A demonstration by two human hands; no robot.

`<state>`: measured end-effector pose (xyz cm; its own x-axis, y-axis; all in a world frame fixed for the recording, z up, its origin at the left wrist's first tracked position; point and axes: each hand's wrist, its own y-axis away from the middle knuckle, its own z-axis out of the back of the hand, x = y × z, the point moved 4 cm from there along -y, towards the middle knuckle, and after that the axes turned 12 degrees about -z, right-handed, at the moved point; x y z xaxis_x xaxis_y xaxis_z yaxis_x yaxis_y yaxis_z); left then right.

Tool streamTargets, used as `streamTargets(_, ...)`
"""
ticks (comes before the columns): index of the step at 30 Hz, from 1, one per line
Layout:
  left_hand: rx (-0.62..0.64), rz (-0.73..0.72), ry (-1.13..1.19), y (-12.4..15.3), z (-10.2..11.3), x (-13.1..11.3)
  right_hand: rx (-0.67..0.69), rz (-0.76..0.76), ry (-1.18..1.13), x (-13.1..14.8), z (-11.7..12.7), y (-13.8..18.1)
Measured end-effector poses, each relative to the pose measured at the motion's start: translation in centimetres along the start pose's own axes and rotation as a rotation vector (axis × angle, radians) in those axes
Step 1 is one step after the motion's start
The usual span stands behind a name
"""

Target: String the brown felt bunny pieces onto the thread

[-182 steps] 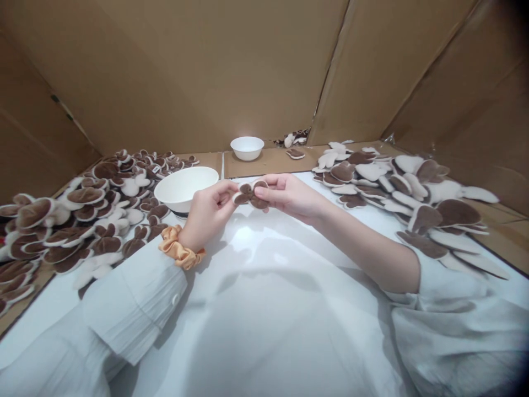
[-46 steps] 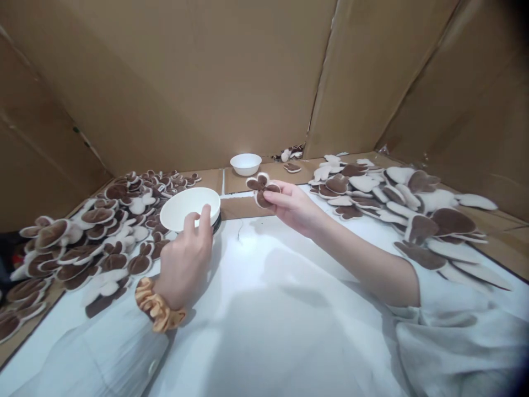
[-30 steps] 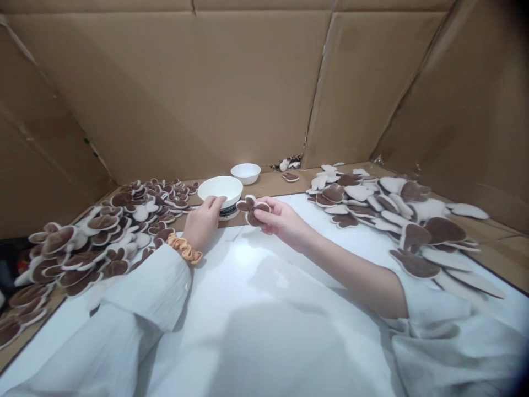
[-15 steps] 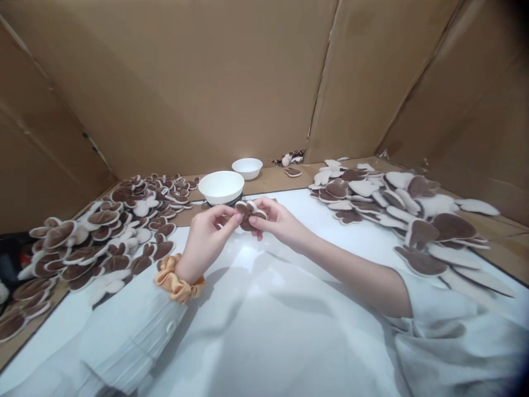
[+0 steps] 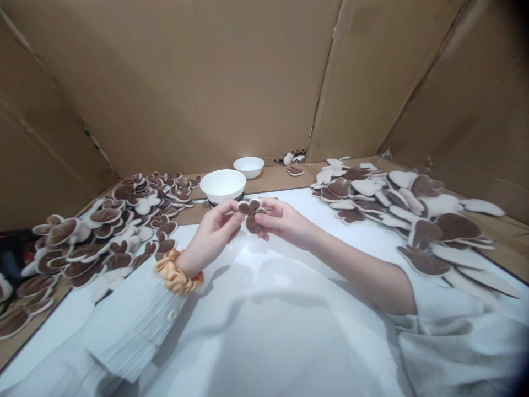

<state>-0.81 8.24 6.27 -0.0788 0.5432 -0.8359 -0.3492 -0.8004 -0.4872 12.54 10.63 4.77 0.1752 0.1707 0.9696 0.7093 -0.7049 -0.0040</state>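
Between my two hands, above the white tabletop (image 5: pixel 264 331), is a small brown plush bunny-head piece (image 5: pixel 252 223) with pale edges and two rounded ears pointing up. My left hand (image 5: pixel 219 229) pinches its left side between thumb and fingers. On its right side, my right hand (image 5: pixel 285 221) grips it, thumb in front and fingertips curled behind. Just beyond the hands stands a larger white bowl (image 5: pixel 223 186), with a smaller white bowl (image 5: pixel 248 166) behind it. What the bowls contain cannot be made out.
To the left spreads a heap of small brown-and-white plush pieces (image 5: pixel 109 215). A pile of larger, flatter brown-and-white pieces (image 5: pixel 430 231) lies on the right. One piece (image 5: pixel 295 171) and a small cluster (image 5: pixel 294 157) lie at the back. Cardboard walls (image 5: pixel 206 82) enclose the table.
The plush piece has turned more upright and its face now shows more fully between my hands. Both hands still hold it in nearly the same place.
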Motion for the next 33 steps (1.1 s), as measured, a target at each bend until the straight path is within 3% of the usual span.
streamTargets(6,0.032,-0.076,-0.131,0.0,0.0,-0.3,0.032,-0.093,0.066,0.1,-0.4,0.2)
streamTargets(9,0.028,-0.063,-0.170,0.0,0.1,-0.3,-0.028,-0.096,0.104,0.1,-0.5,0.1)
streamTargets(16,-0.188,0.013,-0.228,0.1,0.7,-0.5,-0.208,-0.003,0.120,0.3,-0.7,0.3)
streamTargets(20,-0.125,0.044,-0.200,0.3,0.0,-0.5,-0.280,-0.010,0.127,0.1,-0.8,0.4)
streamTargets(23,-0.133,0.083,-0.187,0.5,-0.2,-0.4,-0.323,-0.014,0.274,0.3,-0.9,0.6)
streamTargets(27,-0.124,0.107,-0.203,0.5,-0.3,-0.5,-0.417,0.107,0.470,1.1,-0.9,1.2)
streamTargets(33,-0.103,0.086,-0.281,0.6,-0.6,-1.1,-0.424,0.081,0.387,1.2,-0.9,1.4)
